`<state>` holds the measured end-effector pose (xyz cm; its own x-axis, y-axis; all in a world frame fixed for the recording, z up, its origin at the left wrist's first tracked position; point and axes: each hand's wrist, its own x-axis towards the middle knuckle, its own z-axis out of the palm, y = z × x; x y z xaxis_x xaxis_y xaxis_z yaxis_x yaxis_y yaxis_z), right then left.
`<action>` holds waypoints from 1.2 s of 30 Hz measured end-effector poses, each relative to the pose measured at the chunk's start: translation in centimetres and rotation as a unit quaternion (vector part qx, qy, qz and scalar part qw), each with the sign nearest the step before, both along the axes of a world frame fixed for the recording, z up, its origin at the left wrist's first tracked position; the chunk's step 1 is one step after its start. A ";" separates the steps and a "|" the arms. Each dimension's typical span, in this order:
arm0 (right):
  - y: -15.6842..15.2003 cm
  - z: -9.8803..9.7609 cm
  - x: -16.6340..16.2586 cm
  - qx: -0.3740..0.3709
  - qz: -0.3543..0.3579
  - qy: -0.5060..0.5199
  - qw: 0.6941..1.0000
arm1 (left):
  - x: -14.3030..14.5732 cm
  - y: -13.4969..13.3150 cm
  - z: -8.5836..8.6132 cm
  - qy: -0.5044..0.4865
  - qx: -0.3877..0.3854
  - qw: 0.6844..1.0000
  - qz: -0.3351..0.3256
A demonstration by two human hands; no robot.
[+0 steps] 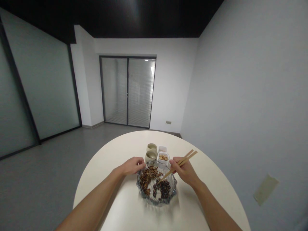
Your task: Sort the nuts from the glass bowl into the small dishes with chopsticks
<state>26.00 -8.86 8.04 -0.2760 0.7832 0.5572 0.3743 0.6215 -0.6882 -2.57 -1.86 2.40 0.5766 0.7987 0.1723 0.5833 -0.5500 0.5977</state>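
A clear glass bowl [157, 202] with a wavy rim stands on the table near me. Brown, elongated seed-like pieces [146, 178] lie along its left and far side, and darker, rounder pieces [165, 188] are heaped at the right. My left hand [135, 165] is at the bowl's far left rim, its fingers curled against the edge. Held in my right hand [181, 168], a pair of wooden chopsticks [179, 164] slants down into the bowl. Their tips reach the dark pieces; whether anything is pinched between them is too small to tell.
Just beyond the bowl, two pale green cups [151, 155] stand one behind the other. Beside them are two small white containers [163, 161], the nearer holding tan, nut-like pieces. The round white table [115, 199] has a wall [240, 96] close on its right.
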 end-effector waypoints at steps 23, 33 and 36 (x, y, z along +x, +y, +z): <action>0.1 -0.1 -0.2 0.000 0.013 -0.025 1.000 | 0.0 0.5 -0.6 0.004 0.000 1.000 0.004; 0.1 -0.2 -0.1 -0.009 0.024 -0.031 0.999 | -0.1 0.4 -0.6 -0.010 -0.012 1.000 0.001; 0.1 -0.2 -0.1 -0.006 0.023 -0.013 1.000 | -0.1 0.3 -0.5 -0.006 -0.004 1.000 0.001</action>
<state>25.90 -8.76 7.89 -0.3265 0.7757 0.5401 0.3629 0.6305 -0.6861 -2.69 -1.53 1.90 0.5732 0.8011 0.1723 0.5769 -0.5438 0.6095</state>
